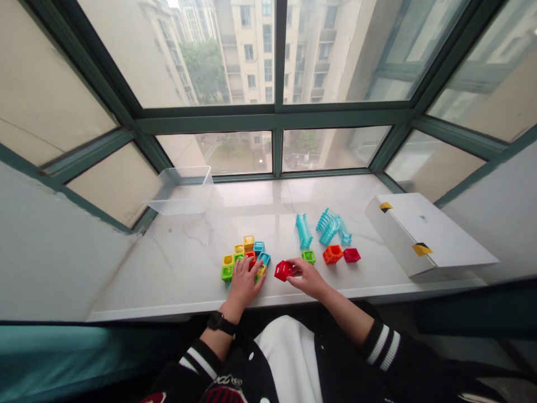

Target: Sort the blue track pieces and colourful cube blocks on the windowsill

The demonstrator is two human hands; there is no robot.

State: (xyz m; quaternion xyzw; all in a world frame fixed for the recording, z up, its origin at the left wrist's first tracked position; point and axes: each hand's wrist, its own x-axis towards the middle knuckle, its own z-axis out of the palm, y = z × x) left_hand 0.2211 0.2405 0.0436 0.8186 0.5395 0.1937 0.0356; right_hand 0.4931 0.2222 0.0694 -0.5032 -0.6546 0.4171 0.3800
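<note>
My right hand (308,278) pinches a red hollow block (282,271) just above the front of the windowsill. My left hand (244,281) lies with its fingers spread over a cluster of colourful hollow blocks (227,272), in green, yellow, blue, orange and red. The palm and fingers cover part of that cluster. Close beyond my right hand stand a green block (308,257), an orange block (333,254) and a dark red block (351,255). Behind them lie translucent blue track pieces (304,231), one straight and others curved.
A clear plastic bin (184,193) stands at the back left against the window frame. On the right sits a white box (436,229) with yellow-and-black tabs. The white marble-look sill (168,280) ends at a front edge close to my body.
</note>
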